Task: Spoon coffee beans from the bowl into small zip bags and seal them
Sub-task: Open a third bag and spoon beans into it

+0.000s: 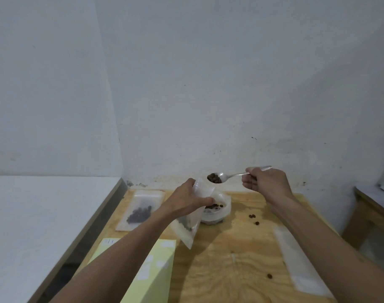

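My left hand (187, 199) holds a small clear zip bag (190, 226) upright by its open mouth; a few dark beans lie in its lower part. My right hand (266, 182) grips the handle of a metal spoon (225, 176) whose bowl, heaped with coffee beans (214, 178), hovers just above the bag's mouth. Behind the bag stands a white bowl (225, 212) holding beans, partly hidden by the bag and my fingers. A filled zip bag (140, 209) lies flat at the table's back left.
The wooden table (230, 259) carries several spilled beans (253, 218) right of the bowl, a strip of empty bags (300, 261) on the right, and a yellow sheet (147, 270) at the front left. A white surface (33, 215) adjoins on the left, wall close behind.
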`<state>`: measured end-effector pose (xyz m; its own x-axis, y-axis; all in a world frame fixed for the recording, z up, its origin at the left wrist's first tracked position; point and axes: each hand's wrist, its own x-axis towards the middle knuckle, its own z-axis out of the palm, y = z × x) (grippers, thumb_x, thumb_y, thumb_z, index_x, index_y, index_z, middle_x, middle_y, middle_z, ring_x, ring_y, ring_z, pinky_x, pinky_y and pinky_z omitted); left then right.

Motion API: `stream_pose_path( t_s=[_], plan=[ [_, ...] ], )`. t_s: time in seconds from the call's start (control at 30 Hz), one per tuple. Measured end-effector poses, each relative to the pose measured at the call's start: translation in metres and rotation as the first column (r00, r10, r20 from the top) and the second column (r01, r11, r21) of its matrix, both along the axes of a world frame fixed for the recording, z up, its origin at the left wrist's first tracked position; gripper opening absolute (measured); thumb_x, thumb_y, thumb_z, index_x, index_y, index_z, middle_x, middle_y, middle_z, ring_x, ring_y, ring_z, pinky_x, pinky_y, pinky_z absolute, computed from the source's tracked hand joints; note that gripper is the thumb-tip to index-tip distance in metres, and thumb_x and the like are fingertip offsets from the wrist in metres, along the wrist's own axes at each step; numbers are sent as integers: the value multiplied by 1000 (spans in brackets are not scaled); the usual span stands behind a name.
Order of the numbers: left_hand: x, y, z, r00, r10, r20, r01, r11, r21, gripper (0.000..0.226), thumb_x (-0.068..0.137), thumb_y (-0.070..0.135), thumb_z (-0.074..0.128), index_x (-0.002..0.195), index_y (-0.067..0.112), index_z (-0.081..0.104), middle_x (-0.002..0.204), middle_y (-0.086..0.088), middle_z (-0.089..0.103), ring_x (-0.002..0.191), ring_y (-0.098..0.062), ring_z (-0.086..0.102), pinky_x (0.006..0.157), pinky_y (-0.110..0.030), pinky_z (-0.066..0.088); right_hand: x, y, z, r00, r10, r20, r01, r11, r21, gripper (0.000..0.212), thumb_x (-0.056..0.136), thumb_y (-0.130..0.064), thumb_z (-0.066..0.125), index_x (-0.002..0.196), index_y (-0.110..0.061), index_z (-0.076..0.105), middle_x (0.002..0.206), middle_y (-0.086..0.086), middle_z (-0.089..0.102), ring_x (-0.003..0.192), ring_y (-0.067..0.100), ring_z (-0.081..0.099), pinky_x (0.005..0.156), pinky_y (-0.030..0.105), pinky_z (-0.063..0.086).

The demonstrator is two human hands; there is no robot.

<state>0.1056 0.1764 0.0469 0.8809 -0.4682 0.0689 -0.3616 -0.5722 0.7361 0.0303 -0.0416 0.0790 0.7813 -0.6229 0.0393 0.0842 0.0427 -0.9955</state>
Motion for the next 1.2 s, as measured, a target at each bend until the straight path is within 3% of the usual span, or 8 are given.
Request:
stream_pose_path(
  t_s=[0.23,0.37,0.63,0.8,0.97,1.03,1.13,1.2],
  plan=[
    [-1,-14,2,1000,-2,11,3,1000,-13,61,72,54,80,115,19,53,106,5,61,93,-11,61,76,-32,51,-24,3,-2,992,-57,112,88,952,-293,16,100,-19,62,93,-13,76,77,5,77,73,17,76,84,39,62],
    [-3,-14,4,1000,-1,23,2,1000,-11,58,76,50,80,115,18,52,101,8,58,86,-8,56,65,-26,42,-27,-1,-5,985,-99,142,141,933,-331,18,101,-19,60,98,-10,75,78,4,76,70,13,75,82,36,62],
    [7,11,0,998,57,16,-57,998,25,59,77,50,79,116,18,50,101,11,55,87,-4,53,63,-26,38,-16,0,-31,997,-71,0,61,857,-511,18,104,-19,56,98,-14,71,79,1,75,70,12,74,82,38,62],
    [14,23,-7,996,91,-7,-91,992,85,57,78,50,78,115,18,49,101,9,54,91,-11,53,63,-26,36,1,6,-50,995,-43,-95,-23,794,-608,21,104,-19,52,95,-14,70,79,10,74,74,29,73,74,50,61],
    [21,23,-15,996,75,-48,-70,992,108,65,72,55,78,119,18,51,110,6,59,99,-14,57,75,-30,46,19,20,-63,983,-70,-169,-67,722,-688,25,103,-12,49,94,-7,71,77,9,72,72,27,69,69,39,55],
    [24,21,-17,996,67,-61,-61,994,88,66,70,56,78,119,18,53,112,6,61,100,-14,59,82,-32,50,27,25,-69,974,-78,-213,-92,724,-684,26,103,-12,48,92,-4,70,79,13,73,74,29,69,69,39,54],
    [26,16,-20,997,51,-60,-46,995,89,68,70,56,78,120,17,54,113,5,61,99,-13,59,78,-31,49,37,32,-78,962,-72,-263,-100,803,-587,33,102,-14,48,82,3,68,74,19,73,71,33,73,67,44,60],
    [27,14,-20,997,48,-56,-43,995,85,68,72,55,78,122,17,54,114,5,60,101,-14,58,77,-30,48,43,37,-81,952,-68,-297,-83,880,-467,33,100,-12,51,78,3,69,69,16,73,61,26,73,61,37,61]
  ],
)
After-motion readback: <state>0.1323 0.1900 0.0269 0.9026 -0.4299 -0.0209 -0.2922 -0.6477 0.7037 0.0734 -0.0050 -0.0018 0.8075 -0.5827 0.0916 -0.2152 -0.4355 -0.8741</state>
